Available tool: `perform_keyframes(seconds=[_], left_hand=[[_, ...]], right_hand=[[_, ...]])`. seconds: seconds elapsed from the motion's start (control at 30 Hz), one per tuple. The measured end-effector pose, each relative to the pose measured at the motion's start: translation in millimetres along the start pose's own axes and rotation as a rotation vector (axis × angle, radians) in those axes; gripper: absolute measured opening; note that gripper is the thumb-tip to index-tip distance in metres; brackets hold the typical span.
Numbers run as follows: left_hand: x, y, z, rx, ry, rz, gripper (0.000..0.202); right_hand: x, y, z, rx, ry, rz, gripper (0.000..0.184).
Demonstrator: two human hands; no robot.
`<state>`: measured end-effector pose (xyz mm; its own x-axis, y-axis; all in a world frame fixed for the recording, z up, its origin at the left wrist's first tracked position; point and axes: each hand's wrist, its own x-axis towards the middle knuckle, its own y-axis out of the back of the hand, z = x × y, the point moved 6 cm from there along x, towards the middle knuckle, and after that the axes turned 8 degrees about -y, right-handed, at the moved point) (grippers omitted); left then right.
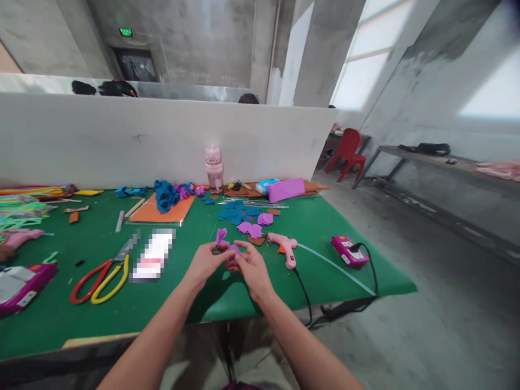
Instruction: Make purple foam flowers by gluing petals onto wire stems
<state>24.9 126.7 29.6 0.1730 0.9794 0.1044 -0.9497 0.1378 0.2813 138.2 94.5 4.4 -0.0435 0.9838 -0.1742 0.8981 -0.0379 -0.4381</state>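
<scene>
My left hand [206,264] is closed around a small curled purple foam piece [221,235], which sticks up above the fingers. My right hand [252,266] pinches a flat purple foam petal [234,249] close beside it. The fingers of both hands nearly meet over the front part of the table, and they partly hide the pieces. Just right of my right hand lies a pink glue gun [285,247] with a clear glue stick in its back. Loose purple foam petals [255,231] and blue foam pieces [235,212] are scattered beyond the hands.
Red-and-yellow-handled scissors [109,275] and a blurred-out rectangle [153,255] lie to the left. Rolled blue pieces [166,195] sit on an orange sheet [156,216]. A pink bottle [214,169] stands against the white partition [162,135]. A magenta power strip [349,252] is at right. Another person's hand [6,252] shows far left.
</scene>
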Motion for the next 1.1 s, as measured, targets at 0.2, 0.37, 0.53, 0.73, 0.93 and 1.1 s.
perform_keyframes(seconds=[0.2, 0.37, 0.53, 0.73, 0.93, 1.1], left_hand=[[-12.6, -4.3, -2.0, 0.027, 0.093, -0.069, 0.025], [-11.9, -6.3, -18.6, 0.162, 0.108, -0.218, 0.023], [5.2, -13.6, -31.1, 0.385, 0.050, -0.235, 0.016], [9.1, -17.4, -33.8, 0.436, 0.066, -0.298, 0.019], [6.0, -15.9, -33.4, 0.450, 0.042, -0.276, 0.014], [5.4, -14.6, -32.7, 0.493, 0.040, -0.278, 0.016]], right_hand=[[-31.0, 37.6, -25.0, -0.530, 0.165, 0.143, 0.030], [-54.2, 119.7, -67.0, -1.193, 0.288, 0.615, 0.035], [-34.8, 151.4, -65.2, -1.502, -0.063, 0.688, 0.044], [-8.5, 160.6, -65.3, -1.450, -0.182, 0.618, 0.018], [-26.9, 164.0, -50.0, -0.361, -0.187, 0.383, 0.021], [-45.8, 139.1, -38.5, -0.012, -0.206, 0.214, 0.027]])
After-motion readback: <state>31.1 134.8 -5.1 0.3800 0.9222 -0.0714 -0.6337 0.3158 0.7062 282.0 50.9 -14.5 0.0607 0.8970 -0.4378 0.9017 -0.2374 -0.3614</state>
